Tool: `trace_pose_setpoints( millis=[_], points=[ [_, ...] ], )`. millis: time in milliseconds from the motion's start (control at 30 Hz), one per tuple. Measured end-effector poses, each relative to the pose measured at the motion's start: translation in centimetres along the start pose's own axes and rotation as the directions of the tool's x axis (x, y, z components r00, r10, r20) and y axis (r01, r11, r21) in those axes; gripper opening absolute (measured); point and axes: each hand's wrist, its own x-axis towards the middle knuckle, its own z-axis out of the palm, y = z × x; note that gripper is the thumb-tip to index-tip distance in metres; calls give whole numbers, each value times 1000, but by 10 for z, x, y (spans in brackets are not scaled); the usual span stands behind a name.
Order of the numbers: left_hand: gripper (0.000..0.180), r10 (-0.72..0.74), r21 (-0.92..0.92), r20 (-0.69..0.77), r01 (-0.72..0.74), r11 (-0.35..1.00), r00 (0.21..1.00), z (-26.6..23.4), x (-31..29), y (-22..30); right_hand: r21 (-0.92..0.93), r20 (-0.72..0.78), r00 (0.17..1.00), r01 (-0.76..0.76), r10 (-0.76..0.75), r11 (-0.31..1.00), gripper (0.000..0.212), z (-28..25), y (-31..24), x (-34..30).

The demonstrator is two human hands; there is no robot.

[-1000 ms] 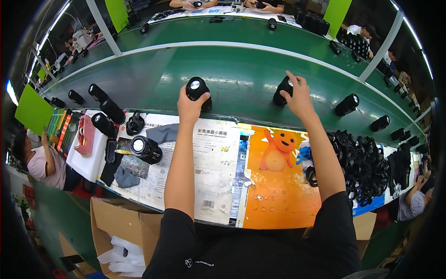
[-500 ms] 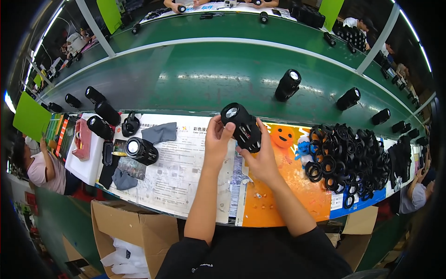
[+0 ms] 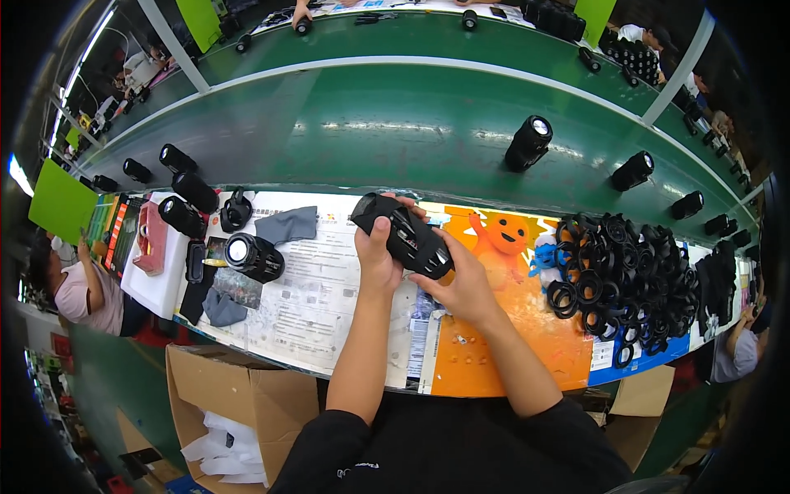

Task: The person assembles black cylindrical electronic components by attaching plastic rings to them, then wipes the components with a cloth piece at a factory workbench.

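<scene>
Over the middle of the bench I hold a black cylindrical speaker (image 3: 405, 237), tilted with its upper end toward the left. My left hand (image 3: 378, 257) grips that end, the thumb over its near face and fingertips showing behind. My right hand (image 3: 462, 284) closes round the lower right end. Red and white markings show on the speaker's side; its pale round end face is turned out of sight. Left of my hands, another speaker (image 3: 254, 258) lies with its pale round face showing, near a grey cloth (image 3: 285, 225).
A heap of black rings (image 3: 625, 284) covers the bench's right side. Several speakers (image 3: 528, 144) stand on the green conveyor (image 3: 387, 132) beyond. Far left are a white foam block (image 3: 156, 280) and a pink holder (image 3: 151, 239). Below, an open cardboard box (image 3: 284, 416) holds white wrapping.
Both hands have turned the speaker: its pale end face no longer shows, and its upper end has swung left and down. My left thumb now lies across its side.
</scene>
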Motion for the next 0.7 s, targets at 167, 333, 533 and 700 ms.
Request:
trace_pose_setpoints(
  millis=[167, 333, 533, 700],
  points=[
    [74, -37, -96, 113, 47, 994, 993, -6, 1, -2, 49, 15, 1000, 25, -26, 999, 86, 0, -1, -4],
    [78, -118, -210, 241, 170, 963, 963, -14, -3, -12, 202, 51, 999, 0, -10, 979, 88, 2, 11, -7],
    [81, -105, -95, 255, 133, 987, 961, -12, -8, -17, 258, 42, 999, -8, -3, 966, 86, 0, 7, -8],
    [78, -111, -175, 290, 167, 970, 951, -9, -12, -16, 324, 79, 997, -48, 24, 945, 85, -4, 4, -9]
  ],
)
